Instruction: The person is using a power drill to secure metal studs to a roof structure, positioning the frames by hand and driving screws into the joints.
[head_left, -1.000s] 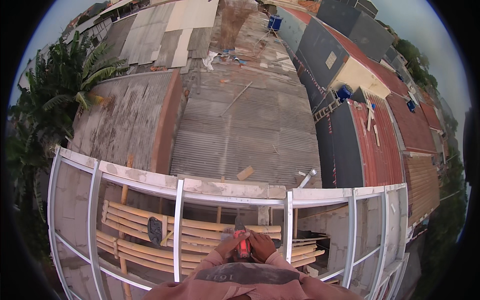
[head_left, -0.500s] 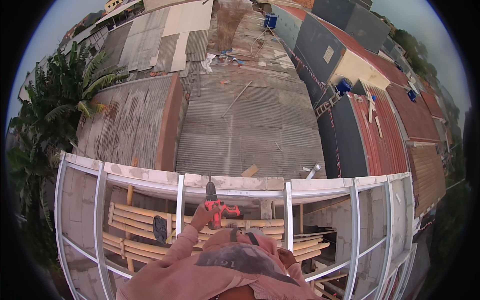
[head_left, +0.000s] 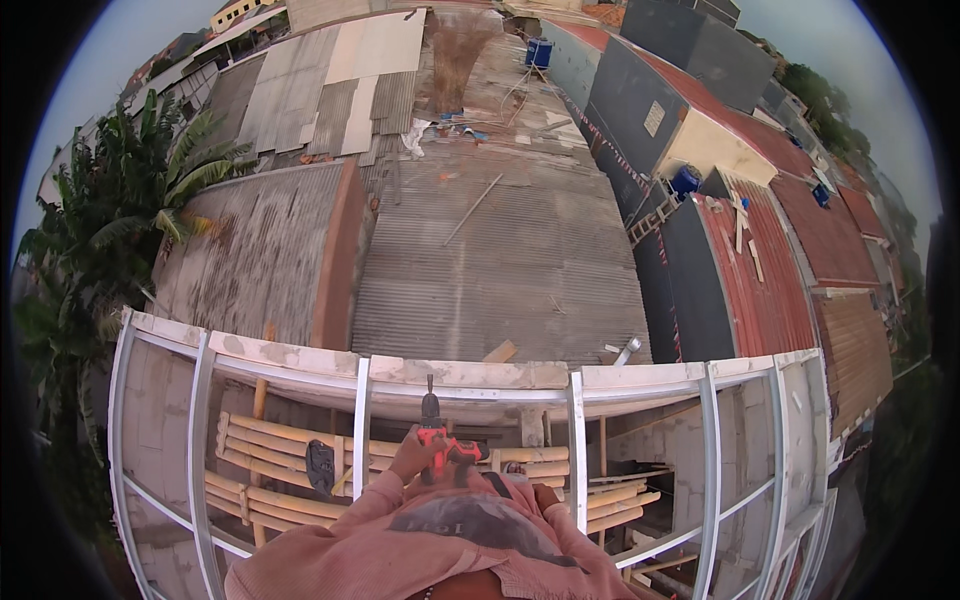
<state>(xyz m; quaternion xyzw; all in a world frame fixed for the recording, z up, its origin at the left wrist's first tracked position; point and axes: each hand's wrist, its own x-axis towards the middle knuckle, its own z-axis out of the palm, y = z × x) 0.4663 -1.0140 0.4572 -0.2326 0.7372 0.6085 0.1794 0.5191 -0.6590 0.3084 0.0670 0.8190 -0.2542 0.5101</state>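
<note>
A red and black cordless drill (head_left: pixel 436 440) is gripped in my left hand (head_left: pixel 409 456), its long bit pointing away from me. The bit's tip overlaps the silver metal beam (head_left: pixel 470 393) along the wall top; I cannot tell whether they touch. My right hand (head_left: pixel 545 497) is low beside my body, left of a silver metal rafter (head_left: pixel 577 450). Its fingers are mostly hidden, so what it holds, if anything, does not show.
Bamboo poles (head_left: pixel 275 445) form a platform below the frame, with a dark cloth-like item (head_left: pixel 320 467) on it. A block wall (head_left: pixel 470 373) runs ahead. Beyond lies a corrugated roof (head_left: pixel 500 270) with loose sticks and scraps. Banana leaves (head_left: pixel 120 200) stand at left.
The drill in my left hand has shifted slightly right and down. My right hand has moved left and up, closer to my body.
</note>
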